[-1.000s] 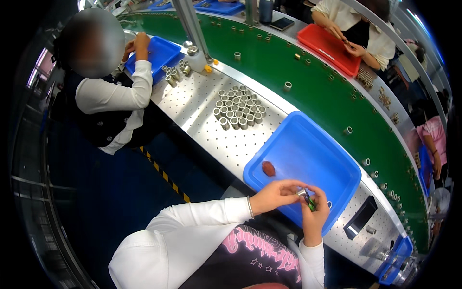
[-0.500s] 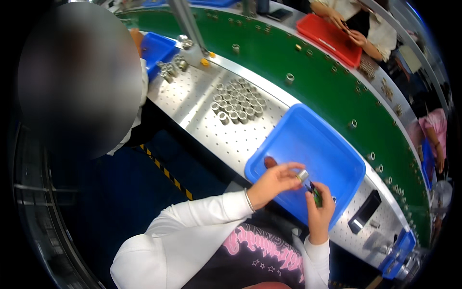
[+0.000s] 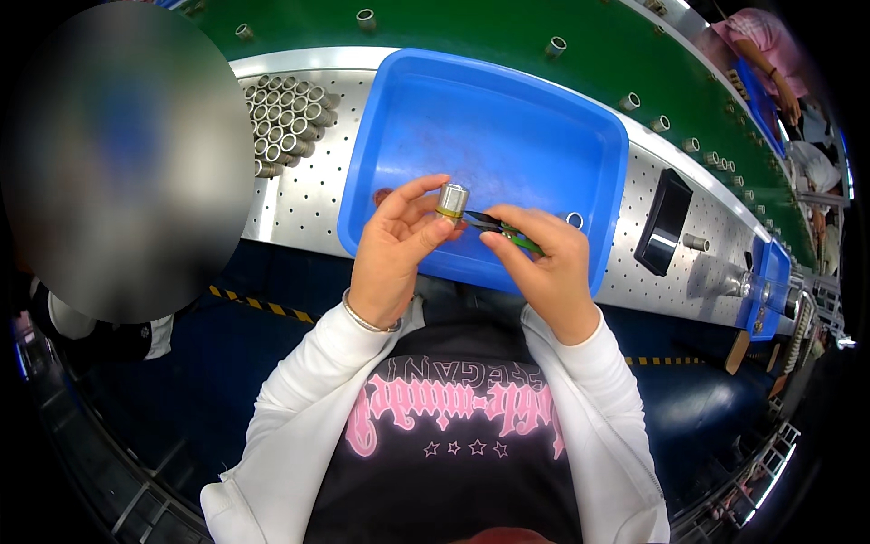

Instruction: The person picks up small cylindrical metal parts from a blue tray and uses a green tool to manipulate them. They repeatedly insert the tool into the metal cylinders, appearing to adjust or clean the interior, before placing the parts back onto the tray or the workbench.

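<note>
Over a large blue tray (image 3: 507,136), my left hand (image 3: 390,258) pinches a short silver metal fitting (image 3: 453,198) with a yellowish band round its lower end. My right hand (image 3: 557,267) grips small snips (image 3: 524,240) with green handles and dark blades. The blade tips point left and meet the fitting near its yellow band; whether they touch it I cannot tell. A reddish-brown round thing (image 3: 381,195) lies in the tray behind my left hand. Beyond my right hand a metal ring-shaped fitting (image 3: 575,220) shows in the tray.
Several upright metal fittings (image 3: 285,118) stand grouped on the perforated metal table (image 3: 313,204) at left. A green conveyor belt (image 3: 453,27) carries more fittings behind. Right of the tray are a black box (image 3: 664,222) and a lying fitting (image 3: 696,242). A person's pink sleeve (image 3: 757,36) is far right.
My view has turned and moved closer over the tray. The snips' tips have come up to the fitting's banded end, while both hands keep their hold.
</note>
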A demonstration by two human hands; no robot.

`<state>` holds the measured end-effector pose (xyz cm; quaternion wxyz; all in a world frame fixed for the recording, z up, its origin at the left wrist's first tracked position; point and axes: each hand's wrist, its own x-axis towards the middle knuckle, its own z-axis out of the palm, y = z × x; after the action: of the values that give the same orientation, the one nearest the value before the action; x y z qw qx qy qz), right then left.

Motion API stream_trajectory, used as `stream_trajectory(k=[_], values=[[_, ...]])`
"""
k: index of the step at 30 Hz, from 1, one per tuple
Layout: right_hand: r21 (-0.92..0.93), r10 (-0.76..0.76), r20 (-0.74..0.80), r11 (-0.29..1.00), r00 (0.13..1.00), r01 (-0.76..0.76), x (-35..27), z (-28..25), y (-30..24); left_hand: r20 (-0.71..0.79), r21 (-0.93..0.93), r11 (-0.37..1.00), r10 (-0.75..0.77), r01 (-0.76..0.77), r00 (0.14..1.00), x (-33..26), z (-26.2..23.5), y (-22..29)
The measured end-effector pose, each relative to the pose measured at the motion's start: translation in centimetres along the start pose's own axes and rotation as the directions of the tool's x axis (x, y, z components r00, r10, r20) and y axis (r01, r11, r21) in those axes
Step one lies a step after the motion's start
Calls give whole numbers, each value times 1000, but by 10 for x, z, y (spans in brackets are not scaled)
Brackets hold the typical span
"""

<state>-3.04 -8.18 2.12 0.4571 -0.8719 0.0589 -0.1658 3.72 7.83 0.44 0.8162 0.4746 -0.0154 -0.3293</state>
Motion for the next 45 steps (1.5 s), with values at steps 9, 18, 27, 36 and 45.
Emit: stream_trajectory(k=[9, 18, 27, 36, 45], values=[[-4, 16, 22, 1000, 1000, -16, -1, -4, -2, 0, 34, 999, 6, -6, 1000, 0, 5, -1], [7, 27, 21, 1000, 999, -27, -3, -6, 1, 12, 25, 1000, -6, 6, 1000, 0, 6, -4], [-19, 26, 12, 999, 1000, -26, -4, -5, 2, 1, 34, 999, -7, 7, 1000, -1, 8, -4], [214, 219, 24, 952, 975, -219, -5, 0, 2, 25, -133, 982, -131, 133, 991, 0, 8, 2], [150, 72, 67, 985, 995, -81, 2, 5, 1, 21, -29, 994, -107, 108, 994, -1, 4, -1]])
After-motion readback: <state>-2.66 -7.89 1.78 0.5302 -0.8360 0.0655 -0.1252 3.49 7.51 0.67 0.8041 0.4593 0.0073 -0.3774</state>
